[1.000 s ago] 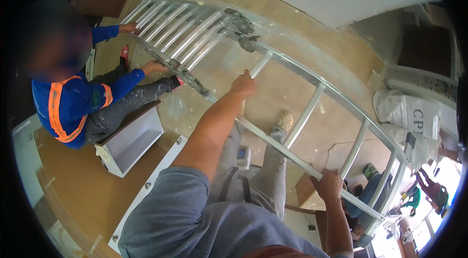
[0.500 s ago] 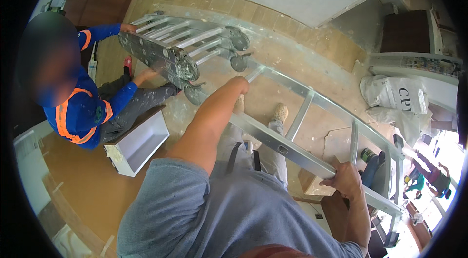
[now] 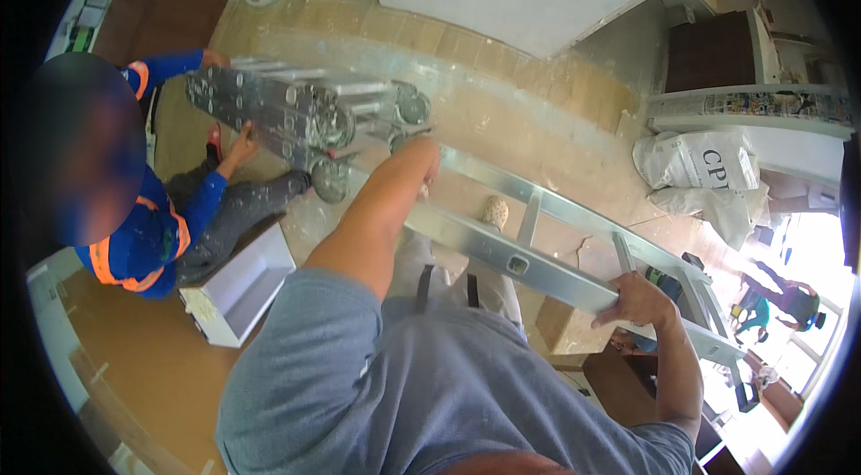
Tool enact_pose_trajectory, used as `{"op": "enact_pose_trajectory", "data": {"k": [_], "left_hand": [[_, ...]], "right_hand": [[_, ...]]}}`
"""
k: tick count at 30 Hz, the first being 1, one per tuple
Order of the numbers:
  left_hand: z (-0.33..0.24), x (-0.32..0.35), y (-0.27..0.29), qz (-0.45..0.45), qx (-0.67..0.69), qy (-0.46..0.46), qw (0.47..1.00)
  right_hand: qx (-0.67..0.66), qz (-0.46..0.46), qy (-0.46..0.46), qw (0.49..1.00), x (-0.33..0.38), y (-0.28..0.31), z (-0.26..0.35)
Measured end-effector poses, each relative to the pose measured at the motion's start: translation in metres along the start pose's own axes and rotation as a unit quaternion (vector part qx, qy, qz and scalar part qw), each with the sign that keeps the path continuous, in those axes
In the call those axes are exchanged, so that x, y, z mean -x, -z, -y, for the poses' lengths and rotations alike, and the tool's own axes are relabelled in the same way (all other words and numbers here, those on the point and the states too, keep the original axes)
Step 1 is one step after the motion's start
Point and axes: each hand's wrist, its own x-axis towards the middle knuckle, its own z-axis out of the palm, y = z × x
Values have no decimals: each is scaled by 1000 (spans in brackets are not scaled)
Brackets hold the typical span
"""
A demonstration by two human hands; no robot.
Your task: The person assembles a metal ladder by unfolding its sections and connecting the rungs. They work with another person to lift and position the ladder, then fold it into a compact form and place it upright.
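Floor (image 3: pixel 538 116): dusty tan boards, paint-spattered; a white open box (image 3: pixel 238 287) at 9 o'clock, white sacks (image 3: pixel 695 161) at 2 o'clock. We hold an aluminium ladder (image 3: pixel 529 255) running across centre, from 11 to 4 o'clock. Our right hand (image 3: pixel 639 300) is closed around its near rail; our left hand (image 3: pixel 421 152) grips the rail farther up. Beyond, a co-worker's hand (image 3: pixel 240 145) holds the folded end.

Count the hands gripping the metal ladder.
4. The person's left hand and right hand grip the ladder; the co-worker's hands hold its folded end.
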Motion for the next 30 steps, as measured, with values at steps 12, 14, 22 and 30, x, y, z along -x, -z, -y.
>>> {"op": "enact_pose_trajectory", "data": {"k": [12,14,22,30], "left_hand": [[-24,238,-156,-526,20,-518,675],[-83,230,-178,-571,-12,-509,644],[-121,201,-193,-645,-33,-508,570],[-118,214,-184,-666,12,-464,584]], "right_hand": [[24,25,-51,998,9,10,-4],[66,-28,-33,997,19,33,-18],[-75,-536,170,823,129,-16,-18],[-404,-714,24,572,278,-128,-329]]}}
